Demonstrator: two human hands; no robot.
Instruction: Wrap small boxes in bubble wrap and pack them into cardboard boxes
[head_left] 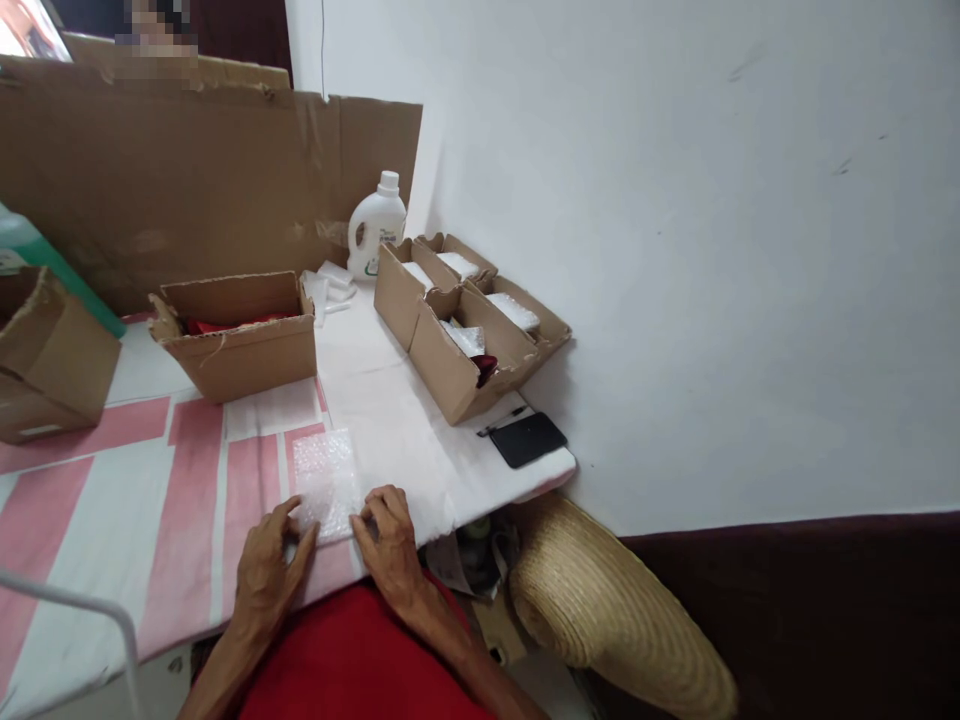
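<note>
A small sheet of clear bubble wrap lies flat on the pink-and-white striped table cover near the front edge. My left hand rests at its lower left corner, fingers touching the wrap. At the lower right corner my right hand presses down with its fingertips on the sheet's edge. Neither hand lifts anything.
An open cardboard box with red items stands behind the wrap. Compartmented boxes with white packets sit at the right, a black phone in front of them. A white bottle, cardboard backing, another box at left, and a straw hat below the table.
</note>
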